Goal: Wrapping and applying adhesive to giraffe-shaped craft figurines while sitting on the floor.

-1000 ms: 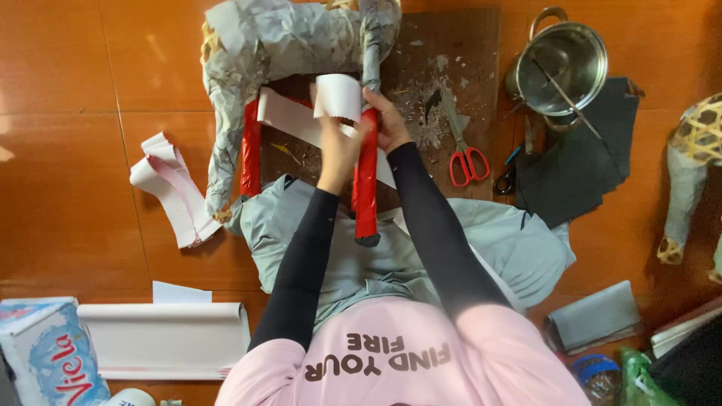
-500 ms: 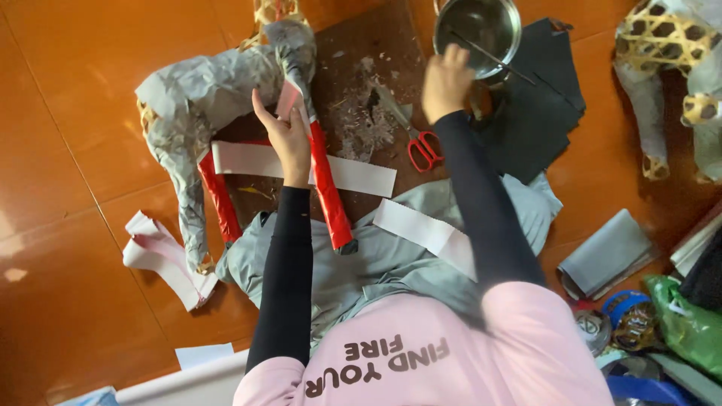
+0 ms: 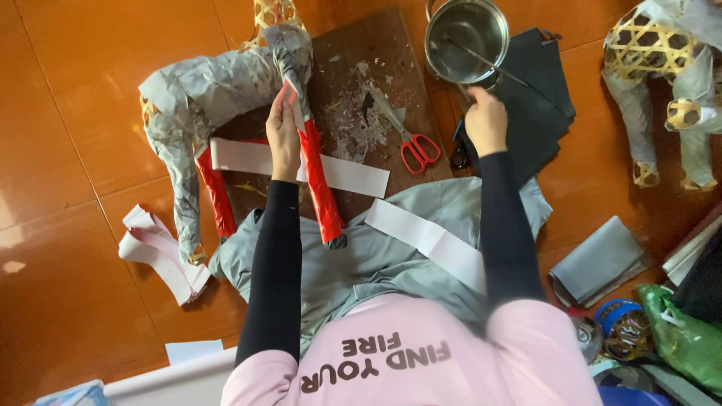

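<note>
The left hand pinches red paper against the papier-mâché animal's leg. The right hand, loosely closed, grips a brush handle in the steel pot. Smooth pressing should avoid wrinkles.

Craft workspace on a home's orange tiled floor: paper-covered bamboo animal frames flank a scrap-strewn wooden board, with scissors on it.

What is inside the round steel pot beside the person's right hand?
A thin metal rod leans across the round steel pot, its end sticking out over the rim toward the right hand. The bottom shows only reflections; whether it holds any liquid cannot be told.
</note>
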